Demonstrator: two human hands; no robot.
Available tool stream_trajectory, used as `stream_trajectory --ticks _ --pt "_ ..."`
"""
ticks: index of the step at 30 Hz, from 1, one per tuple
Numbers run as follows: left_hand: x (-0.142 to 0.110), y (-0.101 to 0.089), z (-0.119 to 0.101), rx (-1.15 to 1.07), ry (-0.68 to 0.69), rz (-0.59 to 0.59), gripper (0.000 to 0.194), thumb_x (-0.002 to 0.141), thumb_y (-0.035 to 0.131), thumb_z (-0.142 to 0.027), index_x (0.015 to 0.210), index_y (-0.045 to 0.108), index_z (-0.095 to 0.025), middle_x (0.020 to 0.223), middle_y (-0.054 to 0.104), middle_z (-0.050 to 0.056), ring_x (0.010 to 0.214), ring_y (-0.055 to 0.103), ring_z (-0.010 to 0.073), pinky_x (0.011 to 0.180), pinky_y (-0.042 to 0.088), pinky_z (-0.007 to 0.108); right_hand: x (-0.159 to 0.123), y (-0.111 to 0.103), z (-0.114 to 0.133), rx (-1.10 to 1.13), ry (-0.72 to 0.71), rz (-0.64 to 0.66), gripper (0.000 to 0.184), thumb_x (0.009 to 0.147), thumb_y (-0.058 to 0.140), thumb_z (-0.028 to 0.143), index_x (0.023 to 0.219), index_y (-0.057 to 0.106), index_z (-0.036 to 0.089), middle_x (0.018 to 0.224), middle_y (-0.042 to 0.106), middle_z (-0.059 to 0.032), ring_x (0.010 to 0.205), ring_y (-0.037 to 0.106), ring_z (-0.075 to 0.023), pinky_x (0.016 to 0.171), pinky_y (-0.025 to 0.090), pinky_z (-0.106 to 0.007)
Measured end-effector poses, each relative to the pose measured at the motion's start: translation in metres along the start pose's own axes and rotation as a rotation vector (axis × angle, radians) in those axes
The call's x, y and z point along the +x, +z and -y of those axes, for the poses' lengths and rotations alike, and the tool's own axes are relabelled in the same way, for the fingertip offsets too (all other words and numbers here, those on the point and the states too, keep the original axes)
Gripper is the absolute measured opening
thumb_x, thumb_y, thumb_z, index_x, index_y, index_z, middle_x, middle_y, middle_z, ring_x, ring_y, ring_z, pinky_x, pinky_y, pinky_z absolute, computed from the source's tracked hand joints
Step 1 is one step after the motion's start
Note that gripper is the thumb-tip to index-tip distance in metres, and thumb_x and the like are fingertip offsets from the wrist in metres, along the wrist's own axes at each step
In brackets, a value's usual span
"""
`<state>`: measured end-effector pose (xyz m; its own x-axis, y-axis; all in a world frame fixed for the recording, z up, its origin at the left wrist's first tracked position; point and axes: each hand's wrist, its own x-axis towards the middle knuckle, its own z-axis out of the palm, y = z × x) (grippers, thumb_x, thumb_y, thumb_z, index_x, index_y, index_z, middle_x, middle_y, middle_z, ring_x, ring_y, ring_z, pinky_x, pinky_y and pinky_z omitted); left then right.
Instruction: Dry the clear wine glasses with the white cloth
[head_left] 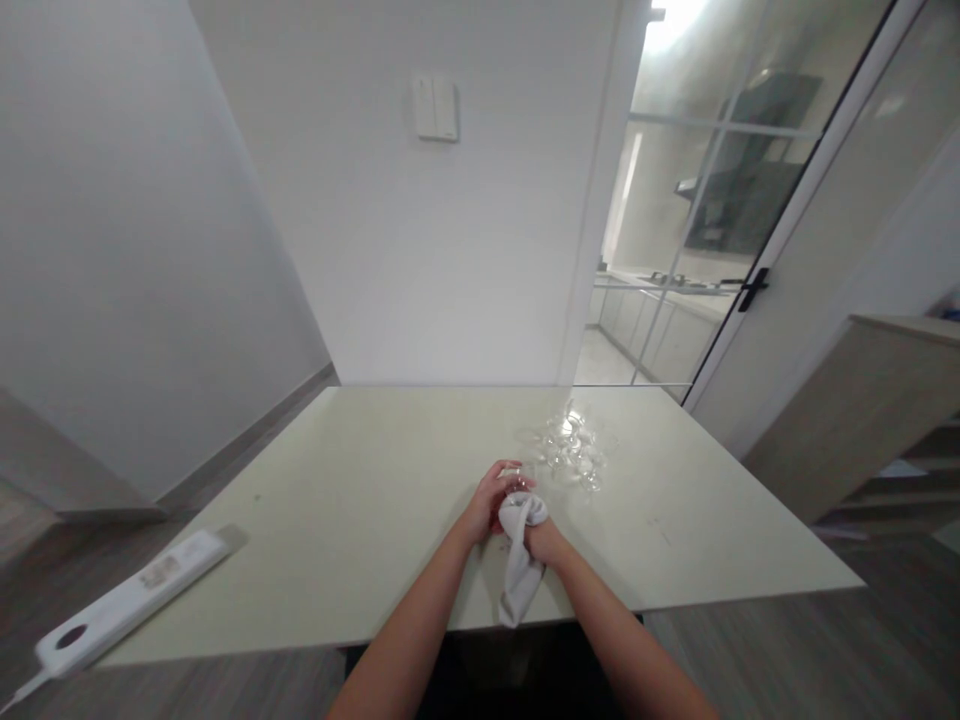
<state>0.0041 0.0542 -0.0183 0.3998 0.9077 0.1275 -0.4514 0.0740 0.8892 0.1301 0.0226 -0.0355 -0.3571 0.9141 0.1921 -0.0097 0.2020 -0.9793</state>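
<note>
Near the table's front edge, my left hand [494,498] is closed around a small clear glass [523,477], whose lower part is hidden. A light grey cloth [523,570] is bunched at the glass's near side and hangs down toward me. My right hand [545,542] grips this cloth, its fingers mostly covered by the folds. Something red [496,518] shows beneath my left hand; its kind is unclear. Just beyond my hands, to the right, lies a cluster of clear, shiny pieces [574,450] that look like glassware, too blurred to tell apart.
The pale table [360,500] reaches to the white wall [450,280]. A white power strip [135,600] with a cord juts over the left front corner. A glass door [675,220] stands behind on the right, near a wooden shelf unit [877,400].
</note>
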Motion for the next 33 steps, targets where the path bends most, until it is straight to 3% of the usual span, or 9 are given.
stream_trajectory --ticks 3,6,9,11,14,16,21,27,33 --pt "0.003 -0.001 0.002 0.034 0.094 -0.019 0.052 0.063 0.077 -0.037 0.105 0.055 -0.016 0.089 0.066 0.006 0.076 0.062 0.0153 0.065 0.045 0.023 0.004 0.001 0.0 -0.021 -0.095 -0.044 0.019 0.075 0.058 0.031 0.087 0.068 0.021 0.093 0.07 -0.0048 0.093 0.062 -0.0215 0.099 0.042 -0.038" --pt "0.004 -0.001 0.002 0.035 0.089 -0.037 0.052 0.063 0.077 -0.034 0.106 0.054 -0.016 0.086 0.066 0.005 0.073 0.061 0.0148 0.064 0.044 0.023 0.005 0.001 -0.001 -0.001 -0.082 -0.027 0.018 0.076 0.058 0.03 0.087 0.068 0.021 0.093 0.07 -0.0051 0.091 0.062 -0.0216 0.095 0.045 -0.038" --pt "0.003 0.0 0.001 -0.057 0.026 -0.057 0.053 0.072 0.066 -0.049 0.111 0.05 -0.018 0.089 0.067 0.008 0.074 0.063 0.0191 0.065 0.046 0.029 0.004 0.003 0.0 0.0 -0.065 -0.044 0.018 0.075 0.059 0.03 0.087 0.068 0.02 0.09 0.07 -0.0051 0.088 0.063 -0.0213 0.091 0.047 -0.037" --pt "0.002 0.001 0.001 -0.067 0.077 -0.083 0.058 0.068 0.067 -0.052 0.111 0.05 -0.018 0.09 0.067 0.008 0.075 0.062 0.019 0.066 0.046 0.029 0.005 0.004 -0.001 0.02 -0.061 -0.049 0.017 0.076 0.058 0.03 0.086 0.068 0.02 0.087 0.07 -0.0046 0.089 0.063 -0.0212 0.091 0.048 -0.036" --pt "0.003 0.0 0.001 0.012 0.203 -0.138 0.062 0.057 0.081 -0.038 0.108 0.052 -0.018 0.088 0.065 0.004 0.076 0.06 0.0152 0.069 0.044 0.025 0.006 0.005 -0.005 0.057 -0.064 -0.044 0.018 0.077 0.056 0.03 0.086 0.068 0.021 0.085 0.071 -0.004 0.091 0.063 -0.0213 0.092 0.047 -0.037" --pt "0.004 -0.001 0.001 0.05 0.215 -0.154 0.058 0.057 0.081 -0.032 0.106 0.052 -0.018 0.087 0.065 0.004 0.075 0.06 0.0143 0.069 0.043 0.024 0.007 0.005 -0.009 0.058 -0.06 -0.055 0.018 0.077 0.057 0.029 0.088 0.068 0.021 0.087 0.071 -0.0039 0.092 0.063 -0.0215 0.092 0.047 -0.037" --pt "0.005 -0.001 0.0 -0.014 0.114 -0.108 0.045 0.073 0.064 -0.046 0.106 0.05 -0.018 0.091 0.068 0.008 0.074 0.062 0.0175 0.066 0.045 0.028 0.007 0.002 -0.015 0.005 -0.067 -0.049 0.018 0.074 0.059 0.027 0.088 0.068 0.02 0.091 0.071 -0.0045 0.089 0.064 -0.0209 0.091 0.048 -0.036" --pt "0.007 -0.005 0.006 0.144 0.228 -0.143 0.052 0.058 0.081 -0.031 0.101 0.055 -0.017 0.086 0.064 0.003 0.071 0.058 0.0125 0.063 0.043 0.022 0.008 0.003 -0.014 -0.035 -0.069 -0.116 0.022 0.07 0.056 0.02 0.089 0.068 0.021 0.097 0.071 -0.0047 0.092 0.063 -0.0214 0.095 0.046 -0.037" --pt "0.003 0.004 0.001 0.065 0.141 -0.156 0.048 0.066 0.076 -0.036 0.104 0.054 -0.017 0.091 0.067 0.007 0.069 0.061 0.0133 0.063 0.046 0.023 0.008 -0.001 -0.015 0.086 -0.022 -0.102 0.023 0.071 0.061 0.031 0.091 0.069 0.021 0.093 0.072 -0.0048 0.094 0.064 -0.0235 0.096 0.044 -0.041"
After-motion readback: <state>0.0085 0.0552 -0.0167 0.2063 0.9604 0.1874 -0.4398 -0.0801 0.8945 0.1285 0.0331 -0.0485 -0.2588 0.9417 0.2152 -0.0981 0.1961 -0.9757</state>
